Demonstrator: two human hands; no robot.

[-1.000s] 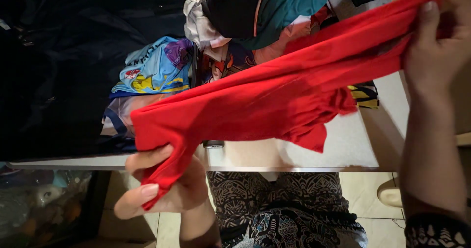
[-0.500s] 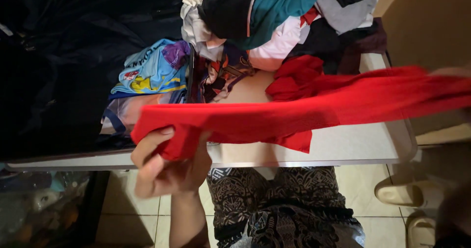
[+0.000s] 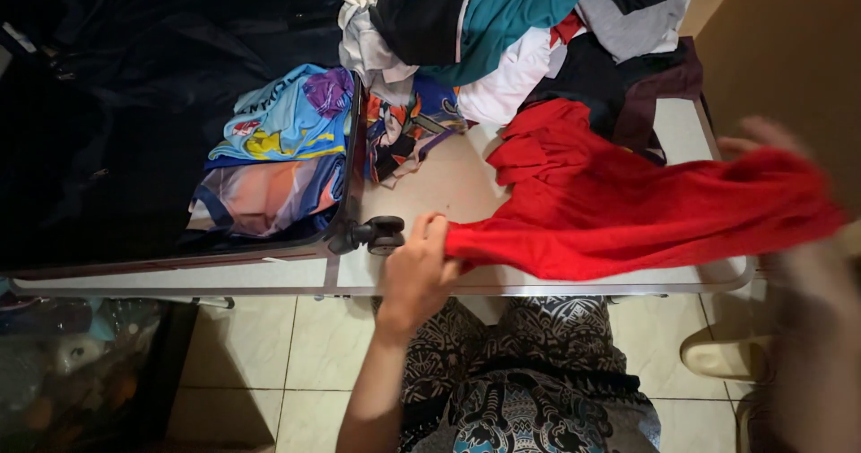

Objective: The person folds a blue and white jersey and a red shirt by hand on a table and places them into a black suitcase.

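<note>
Left hand at lower middle, closed on one end of soft red cloth lying on white worktop. Right hand at far right, blurry, fingers spread around the other end. Grip there hard to tell.

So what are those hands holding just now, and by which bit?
Both hold one red fabric garment. The left hand pinches its left end on the white table; the blurred right hand grips its right end.

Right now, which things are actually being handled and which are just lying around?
In hand:
red garment, one end pinned to the white table by the left hand, the other held by the blurred right hand

Lying about:
open suitcase with folded shirts
clothes pile
sandal
</note>
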